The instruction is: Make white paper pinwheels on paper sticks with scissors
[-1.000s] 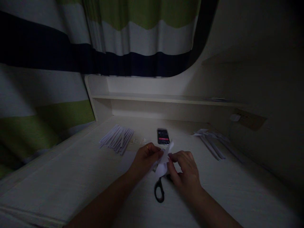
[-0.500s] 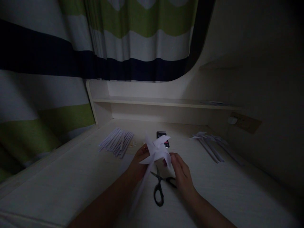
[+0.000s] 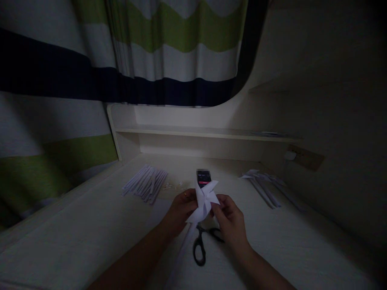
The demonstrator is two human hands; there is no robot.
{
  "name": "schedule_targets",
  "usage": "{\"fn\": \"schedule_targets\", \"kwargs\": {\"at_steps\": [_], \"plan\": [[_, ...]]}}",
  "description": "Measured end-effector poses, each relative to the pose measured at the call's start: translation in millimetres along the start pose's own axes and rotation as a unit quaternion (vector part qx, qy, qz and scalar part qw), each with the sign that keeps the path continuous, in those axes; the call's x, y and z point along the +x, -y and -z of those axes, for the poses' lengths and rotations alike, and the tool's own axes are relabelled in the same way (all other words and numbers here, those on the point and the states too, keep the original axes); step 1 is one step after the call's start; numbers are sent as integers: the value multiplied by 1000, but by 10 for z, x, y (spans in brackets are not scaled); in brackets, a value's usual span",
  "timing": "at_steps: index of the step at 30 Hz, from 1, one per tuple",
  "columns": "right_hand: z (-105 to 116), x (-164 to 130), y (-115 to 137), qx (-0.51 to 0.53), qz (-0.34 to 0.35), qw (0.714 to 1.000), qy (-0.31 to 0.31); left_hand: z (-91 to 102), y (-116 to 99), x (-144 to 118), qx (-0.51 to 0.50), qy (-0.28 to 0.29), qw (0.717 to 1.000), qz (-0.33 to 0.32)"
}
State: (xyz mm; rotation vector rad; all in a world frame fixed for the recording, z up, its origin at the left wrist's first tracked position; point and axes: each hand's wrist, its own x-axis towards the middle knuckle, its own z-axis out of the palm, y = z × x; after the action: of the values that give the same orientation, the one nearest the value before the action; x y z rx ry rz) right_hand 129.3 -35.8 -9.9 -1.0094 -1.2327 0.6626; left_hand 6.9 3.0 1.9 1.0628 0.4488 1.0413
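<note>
Both hands, left and right, pinch a paper pinwheel above the scissors; since a moment ago it has dropped lower and closer, vanes more gathered.

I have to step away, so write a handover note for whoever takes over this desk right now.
Left hand and right hand both grip a white paper pinwheel above the desk; its stick runs down toward the left forearm.
Black scissors lie just below the hands, a phone behind them.
Paper sticks are piled at left; finished pinwheels lie at right.
Done: several pinwheels. Left: the one in hand and the stick pile.
</note>
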Motion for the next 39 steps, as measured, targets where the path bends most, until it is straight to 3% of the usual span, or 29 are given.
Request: {"fn": "schedule_targets", "kwargs": {"at_steps": [10,17,21,24,26,31,39], "plan": [[35,-13,-34,-68,11,998,0,105,29,43,94,-61,994,-3],[20,3,46,3,-1,1000,2,84,20,61,66,-71,995,-26],[-44,-15,8,83,-20,993,84,107,-19,92,18,-83,993,-79],[-134,-80,-126,136,-93,969,186,133,-43,119,-5,-103,989,-106],[-186,-132,-223,116,-129,955,241,143,-42,133,-11,-124,984,-124],[-222,-177,-322,49,-185,948,255,153,-11,137,6,-124,985,-124],[-201,-133,-272,19,-197,951,238,133,-38,121,14,-101,988,-113]]}}
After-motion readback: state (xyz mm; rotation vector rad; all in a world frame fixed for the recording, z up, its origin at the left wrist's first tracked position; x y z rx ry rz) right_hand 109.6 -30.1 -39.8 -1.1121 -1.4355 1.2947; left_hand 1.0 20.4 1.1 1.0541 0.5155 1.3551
